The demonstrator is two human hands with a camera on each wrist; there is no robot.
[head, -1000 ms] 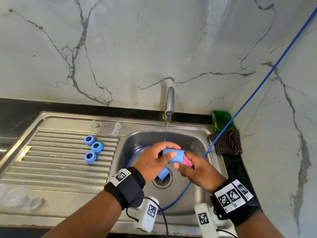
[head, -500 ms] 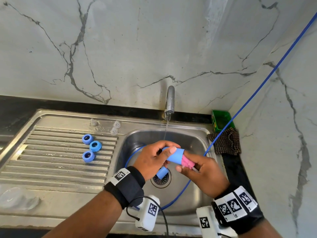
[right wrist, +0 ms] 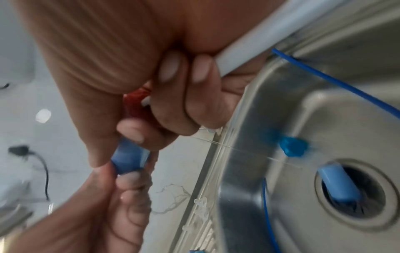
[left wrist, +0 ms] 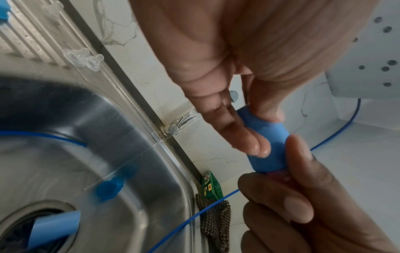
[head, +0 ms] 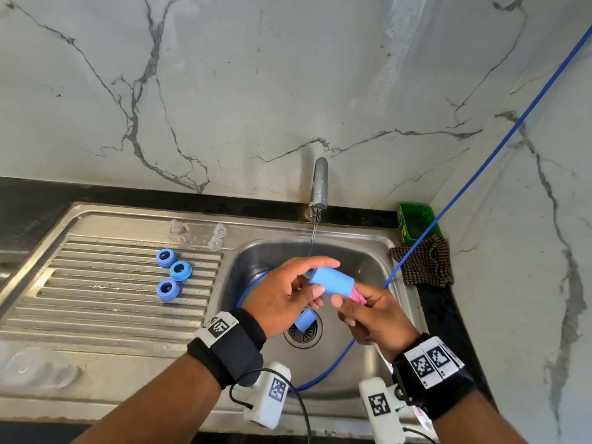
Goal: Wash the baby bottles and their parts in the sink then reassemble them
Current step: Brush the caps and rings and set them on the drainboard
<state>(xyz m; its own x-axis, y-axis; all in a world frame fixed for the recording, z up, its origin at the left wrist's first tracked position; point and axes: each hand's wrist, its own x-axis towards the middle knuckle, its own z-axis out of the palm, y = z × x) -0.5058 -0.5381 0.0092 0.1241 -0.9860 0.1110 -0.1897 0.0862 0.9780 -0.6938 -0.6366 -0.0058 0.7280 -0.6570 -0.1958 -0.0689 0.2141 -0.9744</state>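
Observation:
My left hand (head: 288, 293) grips a small blue bottle (head: 333, 281) on its side above the sink basin (head: 368, 261), just below the thin stream from the tap (head: 320, 184). My right hand (head: 371, 312) grips a brush by its white handle (right wrist: 259, 46). The pink brush head (head: 358, 294) sticks into the bottle's mouth. The left wrist view shows the bottle (left wrist: 266, 142) pinched between my thumb and fingers. A second blue bottle (head: 306, 319) lies across the drain. A small blue part (right wrist: 292, 147) lies in the basin beside it.
Three blue rings (head: 180, 270) sit on the ribbed drainboard, and three clear nipples (head: 217, 232) stand along its back edge. A clear lid (head: 38, 368) lies front left. A blue hose (head: 448, 203) runs from the right wall into the basin. A green box (head: 416, 222) and a checked cloth (head: 423, 264) sit at the right.
My right hand has drawn back a little to the right, so more of the pink brush head shows outside the bottle. My left hand keeps its hold on the bottle.

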